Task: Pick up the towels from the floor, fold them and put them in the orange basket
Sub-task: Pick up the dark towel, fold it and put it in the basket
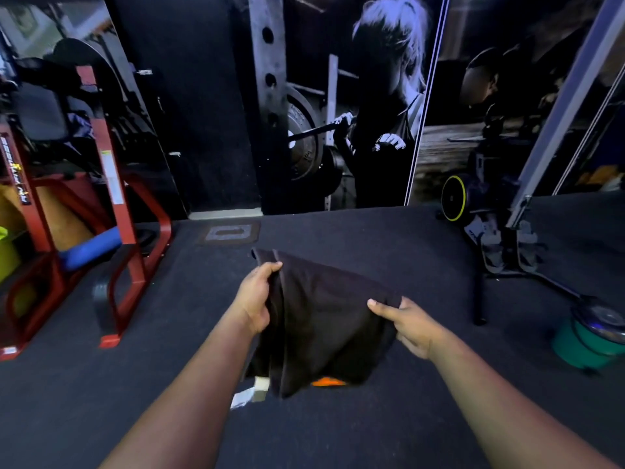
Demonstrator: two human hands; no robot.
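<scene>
Towel (324, 319): dark, held in the air above the floor (389, 238), already doubled over. Left hand (255, 299) grips its left edge, thumb on top; right hand (411, 324) pinches the right corner. Held apart like this, prob. to keep the cloth taut so the next fold lines up. Orange patch (326, 381) shows just under the towel's lower edge, likely the basket, but mostly hidden. Pale label/scrap (250, 394) beside it, can't ID. No other towels in view.

Two bare arms reach out from the bottom edge. The left hand (257, 301) and right hand (411, 326) wear no gloves, rings or sleeves.
</scene>
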